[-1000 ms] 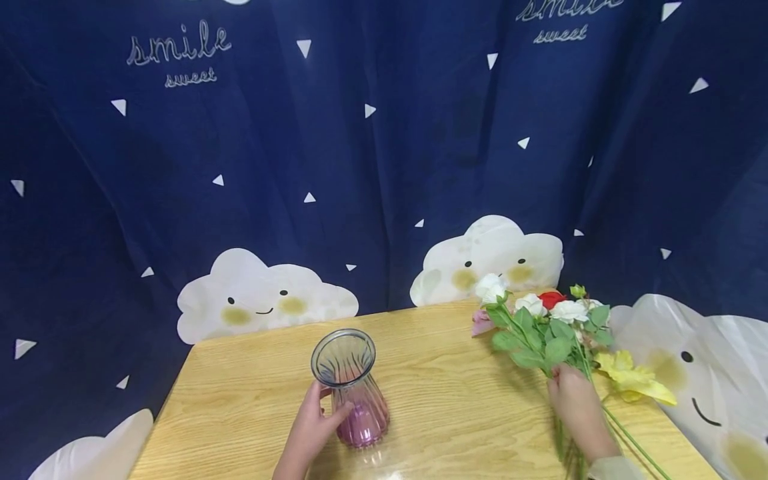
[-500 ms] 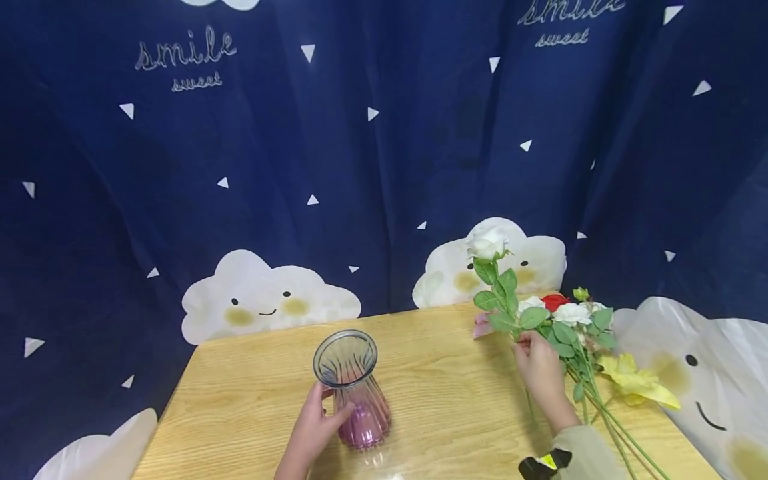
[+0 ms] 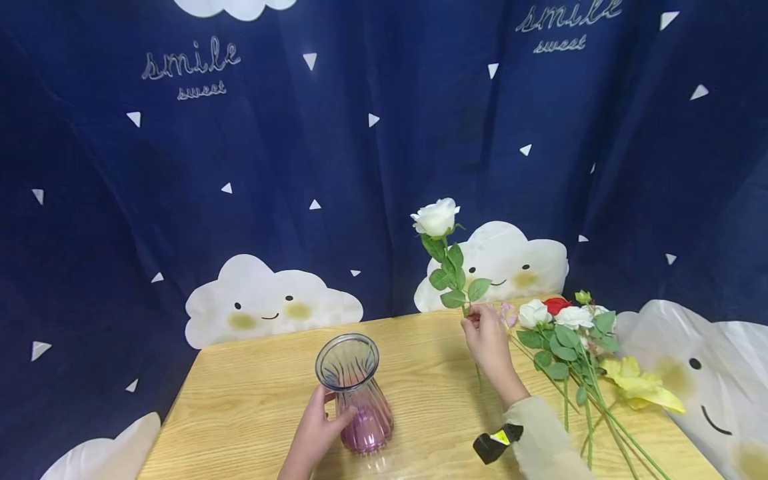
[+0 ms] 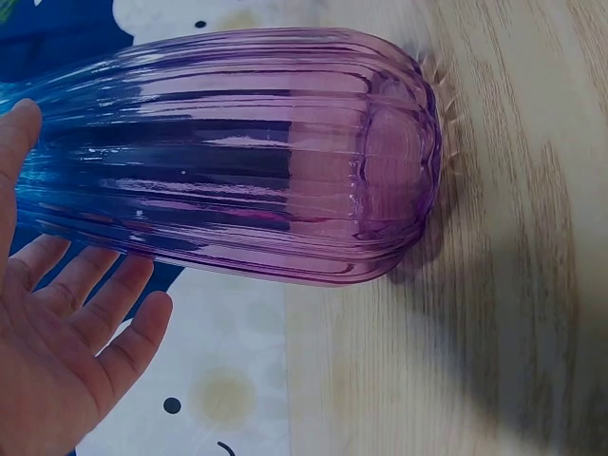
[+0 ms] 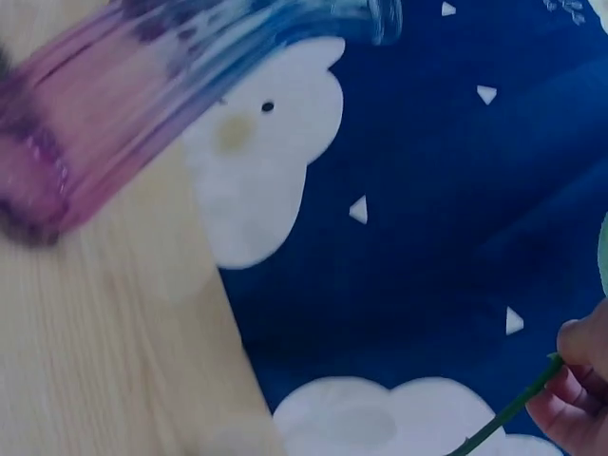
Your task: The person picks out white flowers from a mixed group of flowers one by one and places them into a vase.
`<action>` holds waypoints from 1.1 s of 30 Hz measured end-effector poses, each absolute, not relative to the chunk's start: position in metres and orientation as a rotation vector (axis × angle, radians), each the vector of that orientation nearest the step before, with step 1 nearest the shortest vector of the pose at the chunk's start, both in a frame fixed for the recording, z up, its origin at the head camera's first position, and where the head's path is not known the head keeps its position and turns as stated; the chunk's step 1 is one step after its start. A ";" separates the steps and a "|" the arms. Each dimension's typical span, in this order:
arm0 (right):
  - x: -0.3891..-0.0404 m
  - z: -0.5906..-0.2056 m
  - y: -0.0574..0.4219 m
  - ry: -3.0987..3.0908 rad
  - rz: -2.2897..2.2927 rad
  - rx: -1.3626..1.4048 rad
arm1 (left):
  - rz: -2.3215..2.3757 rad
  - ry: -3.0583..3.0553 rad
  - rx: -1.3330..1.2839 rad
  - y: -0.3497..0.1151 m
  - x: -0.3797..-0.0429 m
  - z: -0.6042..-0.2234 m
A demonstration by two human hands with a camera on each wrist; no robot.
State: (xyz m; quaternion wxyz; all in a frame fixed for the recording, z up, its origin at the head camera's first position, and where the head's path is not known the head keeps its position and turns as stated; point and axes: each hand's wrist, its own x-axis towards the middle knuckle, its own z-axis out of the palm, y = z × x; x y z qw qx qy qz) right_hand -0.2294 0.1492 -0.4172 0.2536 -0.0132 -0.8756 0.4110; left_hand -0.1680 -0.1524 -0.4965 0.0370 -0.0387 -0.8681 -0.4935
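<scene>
A ribbed glass vase point(image 3: 367, 419), bluish at its flared rim and purple towards the base, stands upright on the wooden table point(image 3: 252, 387). My left hand point(image 3: 318, 427) holds it from the left, thumb on the near side; in the left wrist view the fingers point(image 4: 114, 290) reach along the glass point(image 4: 256, 161). To the right of the vase, my right hand point(image 3: 489, 347) pinches the stem of a white rose point(image 3: 436, 218) just below its leaves. The bloom points up, above the vase's rim level. In the right wrist view the green stem point(image 5: 513, 407) slants down from the fingertips.
On the table's right side lies a pile of artificial flowers: white roses point(image 3: 574, 317), a red flower point(image 3: 556, 305), a pink one point(image 3: 509, 315) and a yellow one point(image 3: 642, 385), with long stems towards the front. A dark blue curtain point(image 3: 336, 153) hangs behind the table.
My right hand has drawn the white rose out of the pile, raised it and carried it left towards the vase. My left hand stays on the vase, which has not visibly moved.
</scene>
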 end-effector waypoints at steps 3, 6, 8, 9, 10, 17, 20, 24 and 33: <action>-0.232 -0.411 0.135 -2.354 1.154 -0.005 | -1.508 -2.665 -0.126 -0.152 -0.167 -0.496; -0.234 -0.406 0.123 -2.350 1.173 0.023 | -1.507 -2.666 -0.128 -0.152 -0.167 -0.496; -0.235 -0.402 0.115 -2.345 1.188 0.048 | -1.511 -2.664 -0.123 -0.152 -0.167 -0.497; -0.236 -0.401 0.111 -2.340 1.192 0.060 | -1.513 -2.663 -0.121 -0.153 -0.167 -0.497; -0.236 -0.399 0.107 -2.335 1.200 0.075 | -1.515 -2.661 -0.120 -0.153 -0.167 -0.497; -0.237 -0.387 0.084 -2.267 1.248 0.159 | -1.538 -2.650 -0.121 -0.152 -0.167 -0.497; -0.237 -0.382 0.076 -2.254 1.264 0.178 | -1.551 -2.648 -0.122 -0.152 -0.167 -0.497; -0.235 -0.374 0.066 -2.263 1.298 0.194 | -1.558 -2.639 -0.126 -0.152 -0.168 -0.498; -0.222 -0.353 0.047 -2.231 1.391 0.262 | -1.527 -2.654 -0.149 -0.153 -0.169 -0.500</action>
